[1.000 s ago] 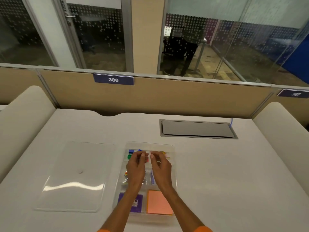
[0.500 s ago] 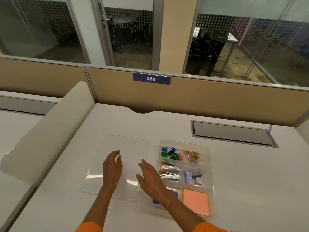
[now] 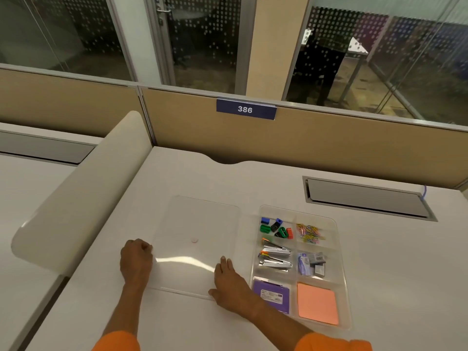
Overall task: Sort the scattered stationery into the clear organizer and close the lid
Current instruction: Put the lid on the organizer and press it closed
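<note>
The clear organizer (image 3: 341, 249) sits on the white desk, right of centre. Its compartments hold coloured sharpeners (image 3: 276, 228), paper clips (image 3: 310, 233), two staplers (image 3: 274, 257), staple boxes (image 3: 310, 263), a purple pad (image 3: 272, 295) and orange sticky notes (image 3: 316, 306). The clear lid (image 3: 197, 224) lies flat on the desk just left of the organizer. My left hand (image 3: 135, 259) curls over the lid's left edge. My right hand (image 3: 229, 287) holds the lid's near right corner, fingers on top and thumb at the front edge.
A grey cable hatch (image 3: 367, 198) is set into the desk behind the organizer. A tan partition with a "386" sign (image 3: 245, 109) closes off the back. A rounded cream divider (image 3: 76, 198) borders the desk on the left. A small round dot (image 3: 194, 240) shows through the lid.
Both hands left the organizer and moved left to the lid. They now rest on its left edge and near right corner. My view swung left.
</note>
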The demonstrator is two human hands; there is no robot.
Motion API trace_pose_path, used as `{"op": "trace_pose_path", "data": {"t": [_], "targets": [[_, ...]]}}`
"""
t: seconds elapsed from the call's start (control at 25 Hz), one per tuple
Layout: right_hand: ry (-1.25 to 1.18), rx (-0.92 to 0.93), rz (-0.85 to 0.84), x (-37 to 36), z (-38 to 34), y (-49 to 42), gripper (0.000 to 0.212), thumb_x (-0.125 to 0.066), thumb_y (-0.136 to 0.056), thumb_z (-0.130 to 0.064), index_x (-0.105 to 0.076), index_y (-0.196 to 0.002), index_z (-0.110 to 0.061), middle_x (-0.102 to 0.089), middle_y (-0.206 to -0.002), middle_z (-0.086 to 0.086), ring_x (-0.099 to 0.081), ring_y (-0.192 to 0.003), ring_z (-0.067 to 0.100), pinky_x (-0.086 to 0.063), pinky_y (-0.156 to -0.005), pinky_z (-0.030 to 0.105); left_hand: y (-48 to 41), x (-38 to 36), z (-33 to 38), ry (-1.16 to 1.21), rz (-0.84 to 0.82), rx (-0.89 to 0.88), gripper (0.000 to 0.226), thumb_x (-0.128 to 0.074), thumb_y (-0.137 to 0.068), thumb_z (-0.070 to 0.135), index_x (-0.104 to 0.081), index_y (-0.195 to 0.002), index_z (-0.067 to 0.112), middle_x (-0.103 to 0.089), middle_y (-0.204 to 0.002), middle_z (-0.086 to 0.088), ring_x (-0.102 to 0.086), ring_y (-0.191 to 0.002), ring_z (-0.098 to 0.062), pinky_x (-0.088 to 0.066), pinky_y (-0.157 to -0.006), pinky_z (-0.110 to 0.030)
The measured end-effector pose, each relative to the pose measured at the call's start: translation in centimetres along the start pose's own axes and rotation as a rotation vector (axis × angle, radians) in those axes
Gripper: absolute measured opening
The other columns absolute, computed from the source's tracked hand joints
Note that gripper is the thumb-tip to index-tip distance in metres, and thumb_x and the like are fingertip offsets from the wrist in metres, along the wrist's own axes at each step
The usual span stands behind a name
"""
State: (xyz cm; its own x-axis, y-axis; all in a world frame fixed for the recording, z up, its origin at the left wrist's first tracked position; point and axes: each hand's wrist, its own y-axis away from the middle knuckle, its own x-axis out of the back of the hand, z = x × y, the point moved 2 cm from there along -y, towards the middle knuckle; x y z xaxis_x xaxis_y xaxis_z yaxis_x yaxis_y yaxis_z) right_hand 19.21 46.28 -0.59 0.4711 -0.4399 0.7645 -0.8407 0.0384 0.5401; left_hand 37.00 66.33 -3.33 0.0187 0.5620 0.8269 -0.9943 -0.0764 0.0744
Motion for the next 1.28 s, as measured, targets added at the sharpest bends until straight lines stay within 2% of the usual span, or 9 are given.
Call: {"op": "trace_pose_path", "data": {"t": [0.16, 0.28, 0.44, 0.56, 0.72, 0.88, 1.04, 1.12, 1.28], "targets": [[-0.027, 0.007, -0.006, 0.0, 0.1, 0.2, 0.077, -0.049, -0.098, -0.030, -0.002, -0.149, 0.004, 0.012, -0.158, 0.020, 0.008, -0.147, 0.032, -0.021, -0.118, 0.042, -0.4, -0.4, 0.7, -0.159, -0.037, -0.037, 0.017, -0.054, -0.090, 0.006, -0.065, -0.081, -0.004, -0.056, -0.091, -0.021, -0.058, -0.081, -0.039, -0.050, -0.070, -0.045], [-0.085, 0.013, -0.006, 0.1, 0.4, 0.6, 0.079, -0.049, -0.098, -0.033, -0.001, -0.150, 0.001, 0.013, -0.159, 0.015, 0.010, -0.147, 0.028, -0.017, -0.119, 0.041, -0.1, 0.0, 1.1, -0.020, -0.083, 0.049, 0.012, -0.048, -0.091, 0.002, -0.055, -0.087, -0.008, -0.057, -0.083, -0.022, -0.058, -0.075, -0.038, -0.048, -0.066, -0.042], [-0.202, 0.008, -0.006, 0.9, 0.8, 1.5, 0.082, -0.047, -0.096, -0.046, -0.002, -0.151, -0.005, 0.011, -0.160, 0.011, 0.006, -0.148, 0.026, -0.011, -0.119, 0.038, 0.7, 3.4, 3.2, 0.181, -0.146, 0.044, 0.010, -0.054, -0.092, 0.008, -0.046, -0.095, 0.004, -0.063, -0.078, -0.017, -0.063, -0.064, -0.037, -0.053, -0.065, -0.045], [-0.305, 0.007, 0.068, 2.1, 0.7, 2.2, 0.081, -0.043, -0.095, -0.053, -0.007, -0.152, -0.008, 0.004, -0.161, 0.010, 0.001, -0.148, 0.025, -0.010, -0.119, 0.037, 2.3, 7.4, 6.7, 0.264, -0.227, -0.033, 0.022, -0.066, -0.089, 0.018, -0.051, -0.105, 0.017, -0.067, -0.079, -0.011, -0.066, -0.051, -0.028, -0.052, -0.058, -0.033], [-0.464, 0.017, 0.246, 5.7, -0.2, 3.3, 0.073, -0.035, -0.096, -0.057, -0.015, -0.152, -0.013, -0.004, -0.161, 0.007, -0.008, -0.148, 0.021, -0.013, -0.119, 0.034, 5.6, 10.9, 12.1, 0.280, -0.249, -0.209, 0.012, -0.070, -0.084, 0.018, -0.067, -0.095, 0.022, -0.067, -0.072, -0.004, -0.063, -0.042, -0.019, -0.050, -0.044, -0.020], [-0.692, 0.056, 0.423, 11.8, -1.4, 5.6, 0.064, -0.027, -0.096, -0.060, -0.031, -0.146, -0.020, -0.038, -0.151, 0.007, -0.034, -0.139, 0.023, -0.027, -0.115, 0.035, 10.1, 11.8, 17.7, 0.409, -0.229, -0.330, 0.013, -0.070, -0.082, 0.012, -0.069, -0.093, 0.019, -0.064, -0.062, -0.003, -0.058, -0.039, -0.023, -0.047, -0.039, -0.022], [-0.954, -0.024, 0.560, 17.8, -1.9, 8.3, 0.077, -0.031, -0.082, -0.079, -0.052, -0.129, -0.022, -0.058, -0.127, -0.002, -0.058, -0.112, 0.025, -0.052, -0.094, 0.047, 14.9, 11.7, 22.9, 0.336, -0.139, -0.531, 0.017, -0.074, -0.078, 0.014, -0.069, -0.094, 0.014, -0.066, -0.067, 0.003, -0.061, -0.051, -0.013, -0.052, -0.056, -0.023], [-0.996, -0.082, 0.580, 19.9, -1.1, 10.2, 0.073, -0.047, -0.081, -0.070, -0.054, -0.127, -0.014, -0.061, -0.124, 0.003, -0.063, -0.104, 0.027, -0.057, -0.084, 0.045, 17.5, 11.0, 25.3, 0.259, -0.089, -0.683, 0.022, -0.078, -0.076, 0.017, -0.070, -0.095, 0.010, -0.069, -0.072, 0.000, -0.058, -0.054, -0.011, -0.050, -0.066, -0.023], [-0.909, -0.153, 0.685, 21.9, 2.9, 13.2, 0.029, -0.061, -0.084, -0.022, -0.060, -0.102, 0.000, -0.066, -0.104, 0.015, -0.066, -0.085, 0.027, -0.060, -0.076, 0.041, 21.2, 9.0, 28.6, 0.231, -0.143, -0.866, 0.023, -0.074, -0.079, 0.033, -0.069, -0.098, 0.019, -0.069, -0.080, 0.005, -0.054, -0.057, -0.009, -0.055, -0.071, -0.024]]}}
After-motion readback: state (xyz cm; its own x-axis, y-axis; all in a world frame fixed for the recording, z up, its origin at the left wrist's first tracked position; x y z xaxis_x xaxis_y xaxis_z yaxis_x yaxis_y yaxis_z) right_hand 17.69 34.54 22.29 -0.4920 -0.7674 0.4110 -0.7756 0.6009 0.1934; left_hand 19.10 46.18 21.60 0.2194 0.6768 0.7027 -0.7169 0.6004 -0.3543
